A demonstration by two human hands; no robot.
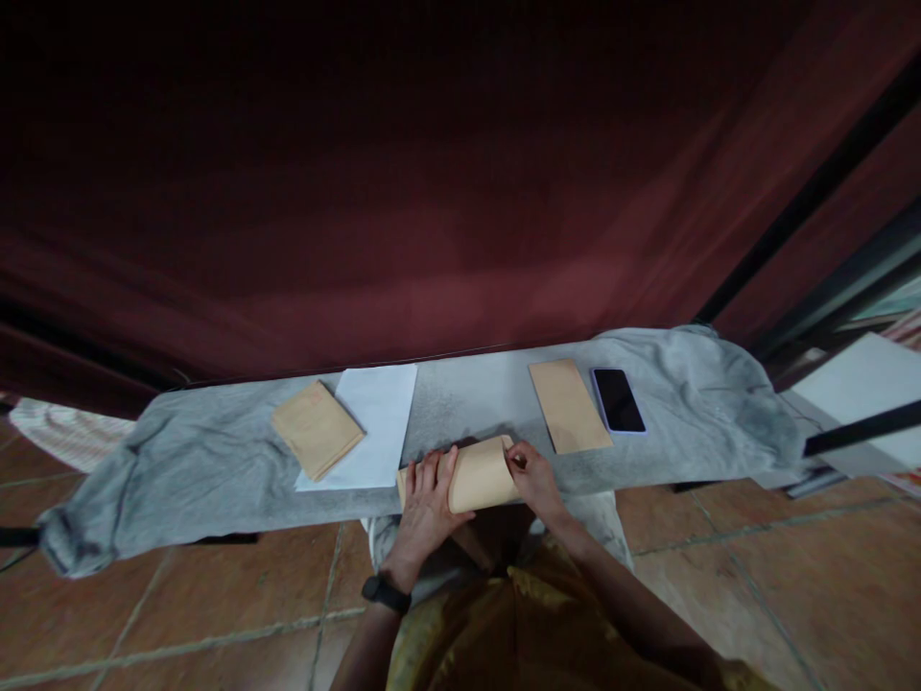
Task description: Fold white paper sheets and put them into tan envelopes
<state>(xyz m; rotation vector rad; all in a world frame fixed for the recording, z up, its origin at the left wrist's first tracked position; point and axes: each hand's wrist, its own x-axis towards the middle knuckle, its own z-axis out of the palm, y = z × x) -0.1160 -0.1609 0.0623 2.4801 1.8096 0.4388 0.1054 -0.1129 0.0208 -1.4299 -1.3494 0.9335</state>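
Observation:
A brown paper envelope (484, 476) lies crosswise at the front edge of the cloth-covered board, its middle bulging upward. My left hand (427, 501) rests flat on its left part, fingers stretched out and slightly apart. At the right end, my right hand (534, 482) pinches the envelope's edge between thumb and fingers; the fingertips are partly hidden. Farther right lies a second, flat brown envelope (571, 406). To the left, a small pile of brown envelopes (318, 429) overlaps some white paper sheets (381, 422).
A grey cloth (471, 393) covers the narrow board and bunches up at both ends. Right of the flat envelope lies a phone (620, 400) with a dark screen. A dark red panel (460, 240) rises behind the board. Tiled floor (251, 595) shows below.

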